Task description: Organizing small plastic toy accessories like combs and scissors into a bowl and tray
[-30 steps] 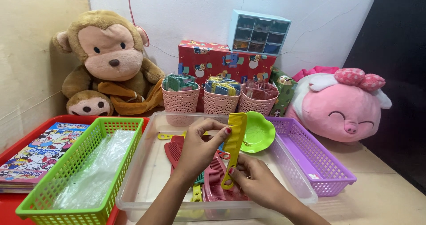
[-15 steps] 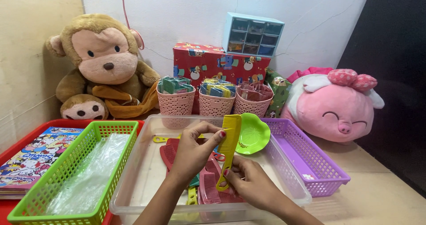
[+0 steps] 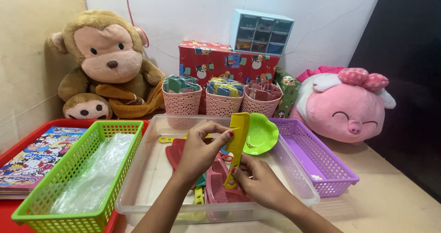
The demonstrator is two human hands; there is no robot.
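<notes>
Room lies open above the clear tub (image 3: pixel 151 178), hemmed by green basket (image 3: pixel 69 182) and purple basket (image 3: pixel 321 168).

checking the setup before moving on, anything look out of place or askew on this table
Little stands out. The green dish leans tilted on the rim of the clear tub, not flat. Both hands, left and right, hold the yellow comb upright over the tub. The baskets stand straight.

red gift-wrapped box (image 3: pixel 220 63) against wall
</notes>
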